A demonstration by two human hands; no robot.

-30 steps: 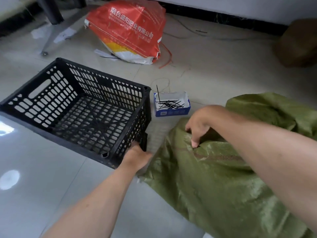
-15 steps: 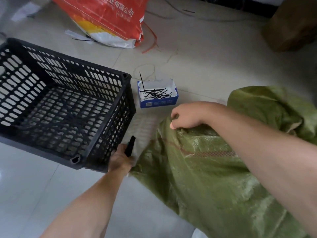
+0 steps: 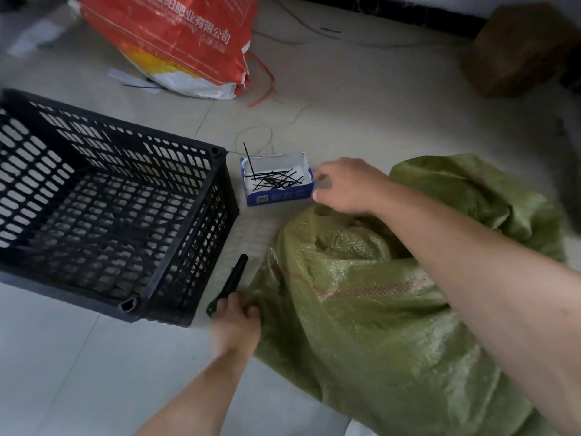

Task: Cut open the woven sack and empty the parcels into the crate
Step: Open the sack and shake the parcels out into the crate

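The green woven sack [image 3: 377, 309] lies on the floor at the right, and its contents are hidden. Left of it stands the black slatted crate [image 3: 103, 215] with nothing inside. My left hand [image 3: 235, 325] is at the sack's near left corner, fingers curled round the end of a black cutter [image 3: 234, 278] that points away from me. My right hand [image 3: 349, 187] hovers above the sack's top end, beside the blue box. It pinches a small grey piece [image 3: 323, 184], too blurred to name.
A small blue and white box [image 3: 276, 184] of black cable ties sits between crate and sack. A red and white printed sack [image 3: 176, 39] lies behind the crate, with loose strings beside it. A brown bundle [image 3: 518, 48] sits at the far right.
My right hand has left the sack's top edge and moved up beside the blue box, now with a small grey piece. My left hand has drawn the black cutter closer to the sack's corner.
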